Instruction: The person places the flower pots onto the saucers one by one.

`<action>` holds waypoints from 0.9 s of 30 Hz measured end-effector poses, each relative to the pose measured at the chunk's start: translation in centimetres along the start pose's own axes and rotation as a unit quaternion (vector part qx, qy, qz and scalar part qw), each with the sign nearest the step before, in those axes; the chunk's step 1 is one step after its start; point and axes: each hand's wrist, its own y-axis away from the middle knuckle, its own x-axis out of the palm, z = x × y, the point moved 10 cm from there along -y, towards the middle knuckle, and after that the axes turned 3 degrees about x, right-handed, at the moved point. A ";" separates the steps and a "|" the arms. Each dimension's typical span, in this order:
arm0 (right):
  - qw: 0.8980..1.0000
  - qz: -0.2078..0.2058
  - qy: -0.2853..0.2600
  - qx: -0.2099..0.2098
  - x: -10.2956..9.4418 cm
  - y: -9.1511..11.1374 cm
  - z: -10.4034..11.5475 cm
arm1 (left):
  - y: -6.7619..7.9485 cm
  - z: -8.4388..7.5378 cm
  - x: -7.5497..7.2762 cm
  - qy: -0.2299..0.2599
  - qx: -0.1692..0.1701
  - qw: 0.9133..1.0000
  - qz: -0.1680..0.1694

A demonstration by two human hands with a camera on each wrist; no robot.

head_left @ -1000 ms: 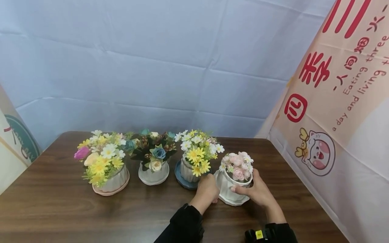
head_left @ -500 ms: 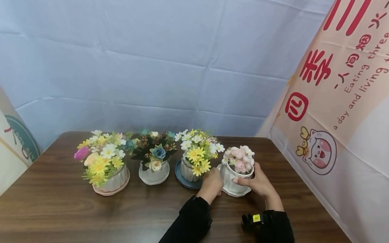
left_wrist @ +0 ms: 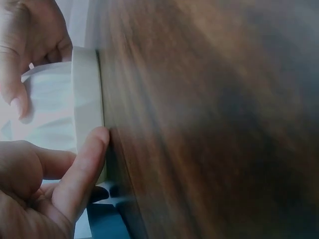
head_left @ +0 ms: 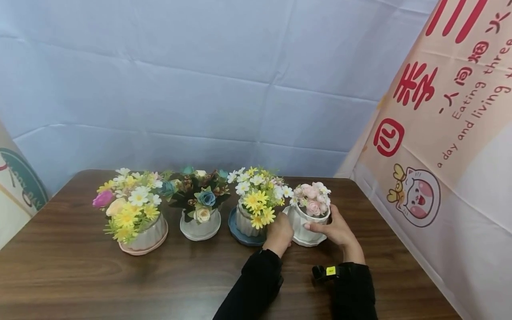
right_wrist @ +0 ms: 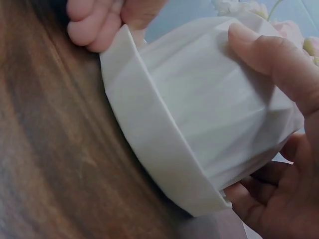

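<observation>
A white ribbed flower pot (head_left: 301, 223) with pale pink roses and small white blooms (head_left: 314, 201) stands on a white saucer (right_wrist: 142, 119), at the right end of a row. My right hand (head_left: 338, 229) grips the pot from its right side, thumb across the front and the other fingers partly hidden behind. On the saucer's left edge, my left hand (head_left: 280, 232) pinches the rim between thumb and fingers, low against the tabletop. Both wrist views show the saucer's raised rim close over the wood.
To the left stand a pot of yellow and white daisies (head_left: 256, 202) on a blue saucer (head_left: 245, 240), a pot with blue and cream roses (head_left: 206, 198), and a mixed bouquet (head_left: 136, 204) on a pink saucer (head_left: 142, 251). The brown table (head_left: 120, 289) ends at a pale cloth backdrop (head_left: 200, 89).
Both hands have moved the pink-rose pot and its saucer away from me, toward the back of the table and level with the row. Their holds look unchanged.
</observation>
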 end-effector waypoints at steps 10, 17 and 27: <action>1.000 -0.009 -0.002 -0.004 0.1 -0.1 -0.1 | -0.4 0.4 0.3 -0.003 -0.033 0.999 0.010; 1.000 -0.017 0.003 -0.012 0.2 0.1 0.0 | 0.1 1.1 0.2 0.068 -0.046 0.997 0.007; 0.999 -0.006 -0.025 -0.019 0.4 0.1 0.1 | 0.5 0.4 0.0 -0.028 0.021 0.999 0.039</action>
